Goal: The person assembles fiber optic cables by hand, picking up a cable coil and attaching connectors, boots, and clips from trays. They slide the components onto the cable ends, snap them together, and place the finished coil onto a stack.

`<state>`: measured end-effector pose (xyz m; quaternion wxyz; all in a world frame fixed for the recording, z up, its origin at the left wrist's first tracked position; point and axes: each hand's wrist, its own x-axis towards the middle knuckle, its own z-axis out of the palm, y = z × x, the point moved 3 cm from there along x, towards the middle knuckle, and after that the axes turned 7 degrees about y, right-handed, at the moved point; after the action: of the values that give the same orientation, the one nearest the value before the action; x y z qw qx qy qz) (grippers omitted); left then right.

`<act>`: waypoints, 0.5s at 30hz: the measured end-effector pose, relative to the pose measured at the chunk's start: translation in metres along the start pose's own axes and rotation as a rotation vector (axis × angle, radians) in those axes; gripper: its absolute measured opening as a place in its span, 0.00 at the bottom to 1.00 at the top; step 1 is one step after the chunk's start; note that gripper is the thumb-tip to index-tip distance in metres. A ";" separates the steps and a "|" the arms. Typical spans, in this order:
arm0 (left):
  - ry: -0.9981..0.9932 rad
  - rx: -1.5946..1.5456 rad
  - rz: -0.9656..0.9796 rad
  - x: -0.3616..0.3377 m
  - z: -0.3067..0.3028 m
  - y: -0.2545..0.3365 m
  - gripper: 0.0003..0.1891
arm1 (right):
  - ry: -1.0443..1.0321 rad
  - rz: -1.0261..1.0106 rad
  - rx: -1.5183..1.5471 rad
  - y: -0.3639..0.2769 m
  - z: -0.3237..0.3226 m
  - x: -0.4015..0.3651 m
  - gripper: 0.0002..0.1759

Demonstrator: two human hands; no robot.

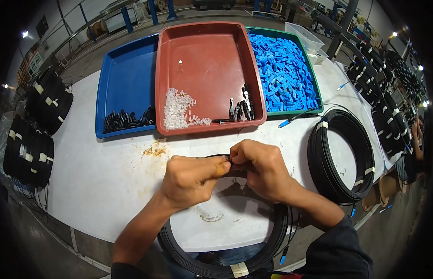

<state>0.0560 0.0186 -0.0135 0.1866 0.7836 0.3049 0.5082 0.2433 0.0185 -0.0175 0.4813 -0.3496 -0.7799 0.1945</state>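
Observation:
My left hand [191, 181] and my right hand [263, 169] meet over the white table, fingertips pinched together around a small dark piece mostly hidden by the fingers. Its kind cannot be made out. Below and around them lies a coil of black cable [165, 242], bound with a pale tape [239, 269] at its near side and overhanging the table's front edge. From its right side hangs a cable end with a blue connector [284, 255]. My left thumb has an orange-tan patch on it.
Across the back stand a blue tray [128, 69] with black parts, a red tray [207, 56] with clear and black pieces, and a green tray [319, 100] full of blue connectors [284, 69]. Another cable coil [319, 158] lies right; stacked coils [28, 149] stand left.

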 end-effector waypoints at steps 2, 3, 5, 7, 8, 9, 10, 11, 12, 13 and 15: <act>-0.049 0.314 0.496 -0.002 0.002 0.011 0.02 | 0.004 0.076 0.084 0.004 -0.002 0.005 0.12; -0.059 0.403 0.641 -0.002 0.005 0.014 0.02 | -0.134 0.211 0.192 0.012 -0.001 0.004 0.10; -0.066 0.409 0.697 -0.001 0.005 0.017 0.02 | -0.371 0.492 0.424 0.023 0.000 0.005 0.07; -0.074 0.447 0.689 0.002 0.000 0.019 0.04 | -0.267 0.375 0.369 0.020 0.001 0.008 0.07; -0.076 0.447 0.682 0.001 0.000 0.017 0.04 | -0.165 0.265 0.318 0.017 0.001 0.009 0.06; -0.008 0.323 0.520 0.002 -0.001 0.010 0.04 | -0.107 0.265 0.308 0.018 0.004 0.004 0.08; 0.061 0.199 0.358 0.004 -0.002 0.005 0.05 | -0.111 0.273 0.312 0.017 0.006 0.000 0.08; 0.101 0.133 0.214 0.005 -0.001 0.004 0.06 | -0.022 0.119 0.183 0.009 0.004 -0.002 0.11; 0.099 0.131 0.207 0.004 -0.001 0.009 0.06 | 0.065 -0.038 0.053 0.001 0.000 -0.003 0.14; 0.068 -0.017 -0.137 0.004 -0.001 0.005 0.05 | 0.017 -0.175 -0.147 -0.009 -0.005 -0.005 0.18; 0.003 -0.275 -0.641 0.002 0.001 -0.002 0.03 | 0.030 -0.264 -0.196 -0.007 0.000 -0.008 0.17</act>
<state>0.0570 0.0212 -0.0136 0.4401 0.6148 0.4644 0.4612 0.2431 0.0083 -0.0180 0.4779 -0.2921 -0.8271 0.0475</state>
